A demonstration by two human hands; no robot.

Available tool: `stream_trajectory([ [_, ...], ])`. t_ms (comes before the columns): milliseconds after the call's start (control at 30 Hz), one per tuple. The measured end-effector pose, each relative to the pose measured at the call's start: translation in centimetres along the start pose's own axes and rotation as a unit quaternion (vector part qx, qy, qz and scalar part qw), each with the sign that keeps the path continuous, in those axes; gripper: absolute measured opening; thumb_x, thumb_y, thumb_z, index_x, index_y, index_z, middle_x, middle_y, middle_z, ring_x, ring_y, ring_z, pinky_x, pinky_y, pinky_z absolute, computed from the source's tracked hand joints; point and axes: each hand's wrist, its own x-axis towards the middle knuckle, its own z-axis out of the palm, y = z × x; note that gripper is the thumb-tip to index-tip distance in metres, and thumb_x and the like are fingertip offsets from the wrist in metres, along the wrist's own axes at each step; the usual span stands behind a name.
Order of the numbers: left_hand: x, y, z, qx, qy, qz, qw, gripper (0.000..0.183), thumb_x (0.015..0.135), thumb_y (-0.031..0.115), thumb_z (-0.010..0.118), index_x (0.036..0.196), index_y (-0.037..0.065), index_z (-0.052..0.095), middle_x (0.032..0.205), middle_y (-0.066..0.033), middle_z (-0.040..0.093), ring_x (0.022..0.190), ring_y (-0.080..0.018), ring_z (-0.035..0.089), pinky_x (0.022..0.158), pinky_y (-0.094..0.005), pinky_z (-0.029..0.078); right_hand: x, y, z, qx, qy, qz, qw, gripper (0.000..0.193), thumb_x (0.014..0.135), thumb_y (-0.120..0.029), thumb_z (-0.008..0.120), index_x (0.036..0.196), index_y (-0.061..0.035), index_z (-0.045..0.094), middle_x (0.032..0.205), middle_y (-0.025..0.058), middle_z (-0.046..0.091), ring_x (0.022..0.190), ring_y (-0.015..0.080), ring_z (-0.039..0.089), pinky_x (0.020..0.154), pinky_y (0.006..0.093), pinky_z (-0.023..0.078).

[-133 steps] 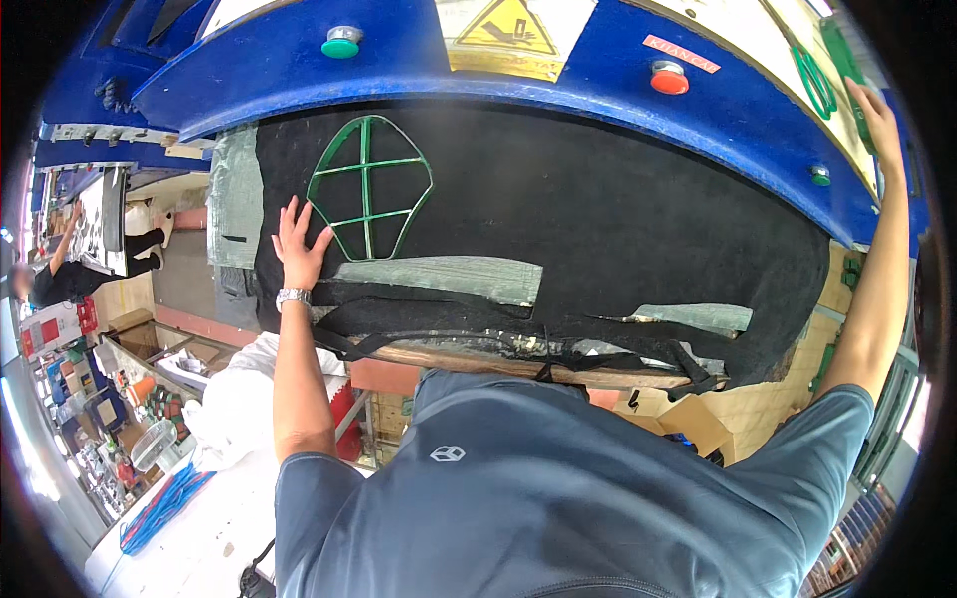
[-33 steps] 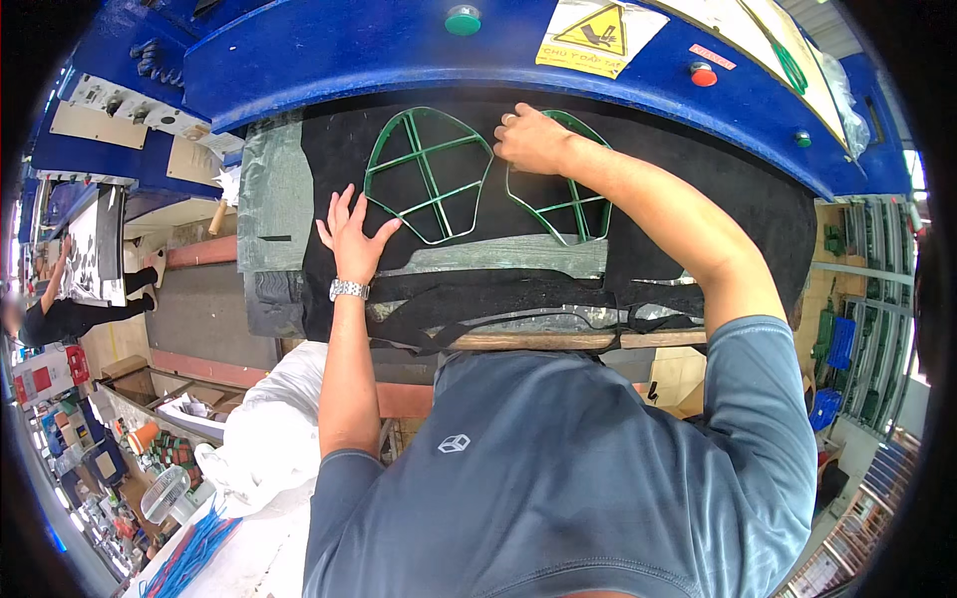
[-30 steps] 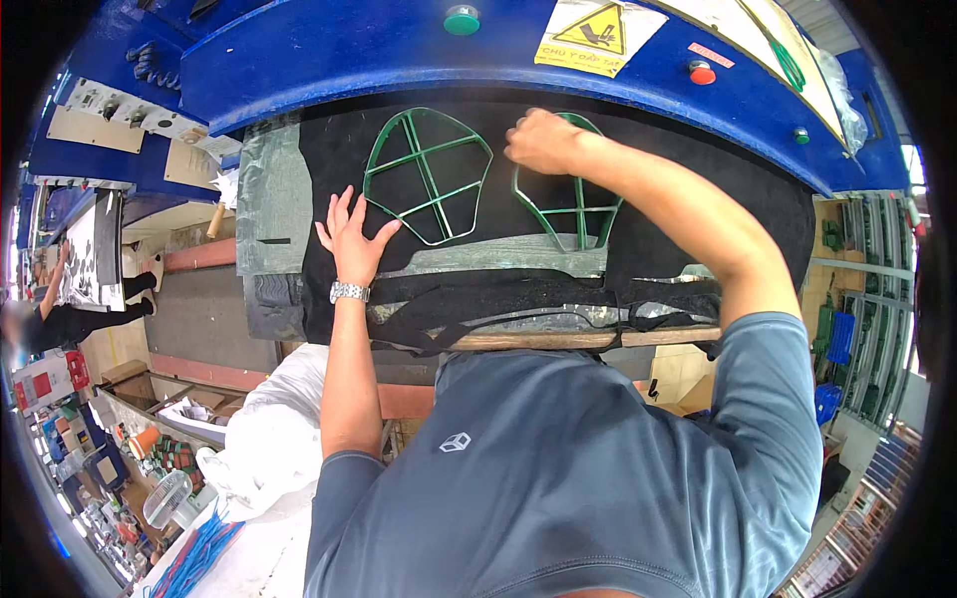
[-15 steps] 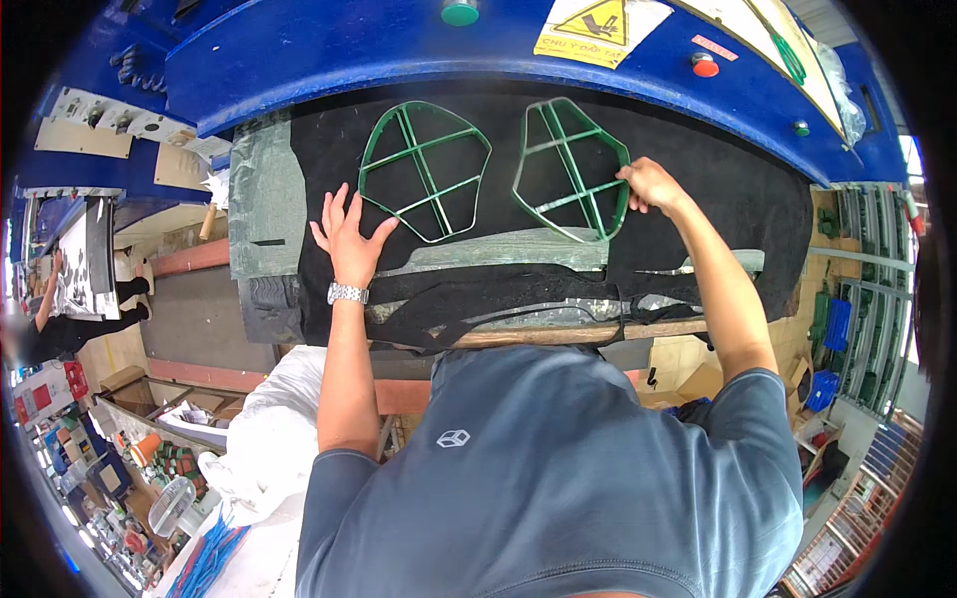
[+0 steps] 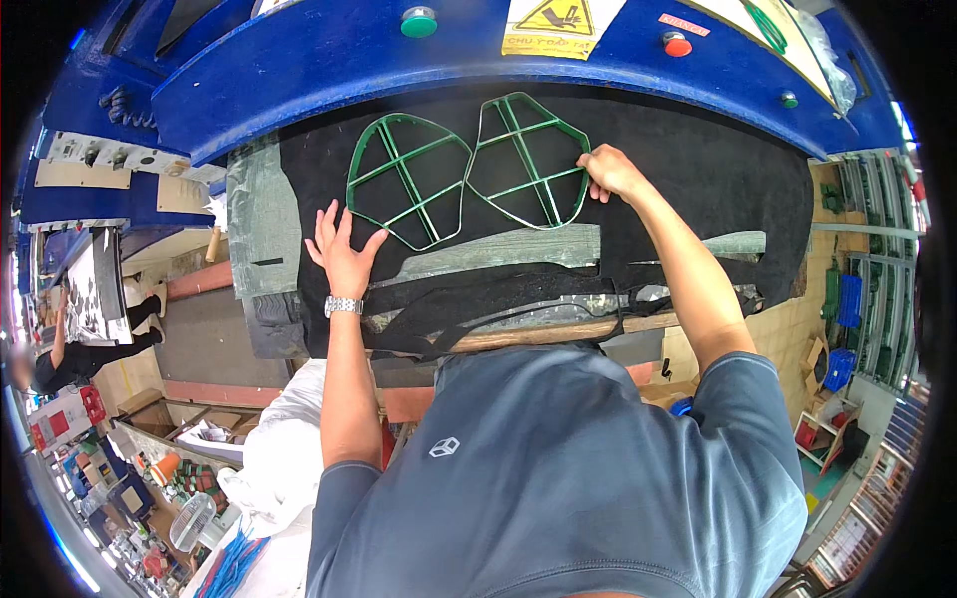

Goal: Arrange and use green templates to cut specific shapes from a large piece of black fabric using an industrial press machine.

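Two green metal cutting dies with cross bars lie on a sheet of black material (image 5: 688,140). The left cutting die (image 5: 420,204) and the right cutting die (image 5: 539,179) stand side by side, their facing edges touching or nearly so. My right hand (image 5: 610,172) pinches the right die's outer rim between thumb and fingers. Beside the lower left edge of the left die, my left hand (image 5: 343,249) rests with fingers spread, its fingertips close to the rim. Strips of grey-green board (image 5: 498,249) show through cut-out gaps in the material.
A blue machine beam (image 5: 329,80) spans the far side, bearing a green button (image 5: 419,22), a red button (image 5: 677,44) and a yellow warning sign (image 5: 554,25). A wooden edge (image 5: 558,333) borders the table near me. At far left another person (image 5: 60,349) stands by a table.
My right hand has moved the right cutting die leftward, up against the left one. The left die has stayed about in place, with my left hand still next to it.
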Motion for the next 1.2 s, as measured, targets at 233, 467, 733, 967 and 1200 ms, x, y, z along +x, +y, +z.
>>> stream_trajectory([
  [233, 0.0, 0.0, 0.1, -0.003, -0.001, 0.005, 1.0, 0.076, 0.079, 0.05, 0.088, 0.14, 0.009, 0.067, 0.163, -0.0045, 0.046, 0.157, -0.0306, 0.03, 0.124, -0.066, 0.01, 1.2, 0.8, -0.7, -0.033, -0.03, -0.014, 0.999, 0.048, 0.105, -0.036, 0.055, 0.087, 0.0048, 0.072, 0.066, 0.0137, 0.071, 0.053, 0.0216, 0.068, 0.057, 0.0379, 0.055],
  [467, -0.2, -0.4, 0.3, 0.006, 0.0, 0.001, 1.0, 0.077, 0.079, 0.052, 0.087, 0.14, 0.009, 0.067, 0.163, -0.0044, 0.046, 0.157, -0.0304, 0.03, 0.124, -0.0659, 0.009, -6.9, 3.8, 3.1, -0.103, 0.181, -0.26, 0.943, 0.083, 0.083, -0.052, 0.083, 0.144, -0.0018, 0.056, 0.125, 0.0212, 0.066, 0.116, 0.0339, 0.064, 0.099, 0.0451, 0.051],
  [733, 0.1, -0.4, 0.4, 0.011, -0.005, 0.007, 1.0, 0.08, 0.079, 0.055, 0.086, 0.141, 0.008, 0.066, 0.163, -0.005, 0.046, 0.157, -0.0304, 0.03, 0.124, -0.0662, 0.01, -7.6, 5.9, 7.5, -0.183, 0.254, -0.304, 0.9, 0.098, 0.076, -0.051, 0.089, 0.156, -0.011, 0.049, 0.158, 0.0199, 0.049, 0.155, 0.0341, 0.035, 0.123, 0.0526, 0.024],
  [967, 0.0, -0.7, 0.6, 0.015, -0.002, 0.009, 1.0, 0.081, 0.079, 0.056, 0.085, 0.141, 0.008, 0.066, 0.163, -0.0059, 0.046, 0.157, -0.0307, 0.03, 0.124, -0.0669, 0.01, -6.8, 6.8, 8.0, -0.139, 0.284, -0.331, 0.889, 0.078, 0.073, -0.046, 0.093, 0.136, -0.0104, 0.065, 0.152, 0.019, 0.058, 0.151, 0.0304, 0.044, 0.119, 0.0492, 0.028],
  [1200, 0.0, -0.6, 0.4, 0.006, -0.008, 0.006, 1.0, 0.08, 0.079, 0.056, 0.085, 0.14, 0.007, 0.067, 0.163, -0.006, 0.045, 0.158, -0.0311, 0.029, 0.124, -0.0674, 0.01, -6.8, 6.7, 8.0, -0.098, 0.273, -0.322, 0.901, 0.065, 0.073, -0.04, 0.093, 0.124, -0.0113, 0.066, 0.153, 0.0202, 0.056, 0.151, 0.0298, 0.044, 0.117, 0.0477, 0.027],
])
